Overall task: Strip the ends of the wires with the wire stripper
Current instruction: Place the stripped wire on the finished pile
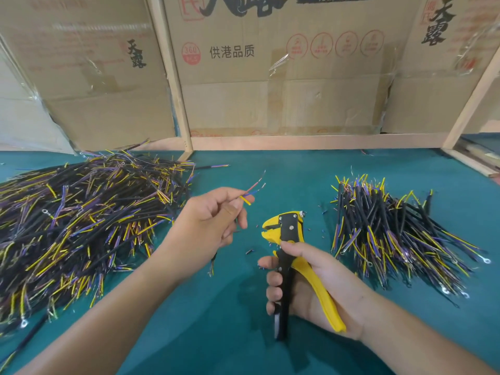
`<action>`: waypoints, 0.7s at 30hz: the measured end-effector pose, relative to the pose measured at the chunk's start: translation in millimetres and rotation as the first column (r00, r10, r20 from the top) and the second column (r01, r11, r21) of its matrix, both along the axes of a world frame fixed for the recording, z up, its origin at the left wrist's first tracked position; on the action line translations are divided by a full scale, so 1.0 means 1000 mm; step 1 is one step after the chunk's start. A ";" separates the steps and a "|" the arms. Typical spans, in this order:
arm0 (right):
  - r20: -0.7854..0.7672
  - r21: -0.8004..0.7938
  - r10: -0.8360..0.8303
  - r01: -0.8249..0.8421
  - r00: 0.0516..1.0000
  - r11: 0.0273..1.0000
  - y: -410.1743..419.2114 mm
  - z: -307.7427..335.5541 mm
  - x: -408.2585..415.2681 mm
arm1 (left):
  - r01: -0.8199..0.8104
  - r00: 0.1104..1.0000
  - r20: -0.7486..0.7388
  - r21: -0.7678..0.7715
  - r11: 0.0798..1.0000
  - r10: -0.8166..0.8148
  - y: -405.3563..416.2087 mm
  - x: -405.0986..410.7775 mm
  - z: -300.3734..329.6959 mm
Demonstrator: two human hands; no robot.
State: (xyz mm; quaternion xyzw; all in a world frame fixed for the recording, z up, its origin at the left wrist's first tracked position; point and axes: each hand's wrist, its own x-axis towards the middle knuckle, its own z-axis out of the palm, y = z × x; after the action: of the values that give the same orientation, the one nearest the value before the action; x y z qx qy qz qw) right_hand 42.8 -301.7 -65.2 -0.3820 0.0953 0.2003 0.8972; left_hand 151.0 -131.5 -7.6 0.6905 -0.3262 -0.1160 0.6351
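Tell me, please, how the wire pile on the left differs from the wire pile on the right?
The left pile is far larger and spreads wide, running out of view at the frame's left edge; the right pile is smaller and lies wholly in view. The left pile is a loose tangle of wires crossing every way; in the right pile they lie roughly aligned, fanning toward the viewer. Both hold black cables with yellow and blue cores and rest on the green mat.

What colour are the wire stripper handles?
One yellow, one black, on the wire stripper in the head view.
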 end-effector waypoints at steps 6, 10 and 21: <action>-0.032 0.015 0.008 -0.007 0.999 1.000 0.000 0.002 -0.002 | 0.055 0.988 0.129 0.180 0.982 -0.079 -0.041 -0.013 0.044; -0.111 0.042 -0.010 0.015 0.994 0.999 -0.003 0.004 -0.002 | 0.097 0.995 -0.011 0.191 0.977 -0.097 -0.102 -0.018 0.062; -0.114 0.040 0.060 -0.056 0.992 0.998 -0.010 0.002 -0.001 | -0.077 0.877 0.424 0.590 0.803 -0.227 -0.129 0.017 0.092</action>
State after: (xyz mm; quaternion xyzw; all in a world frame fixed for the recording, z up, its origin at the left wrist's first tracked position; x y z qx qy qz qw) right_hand 42.0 -312.2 -63.7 -0.3558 0.1320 0.2495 0.8909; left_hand 168.2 -260.8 84.1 0.8460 -0.4468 -0.0646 0.2835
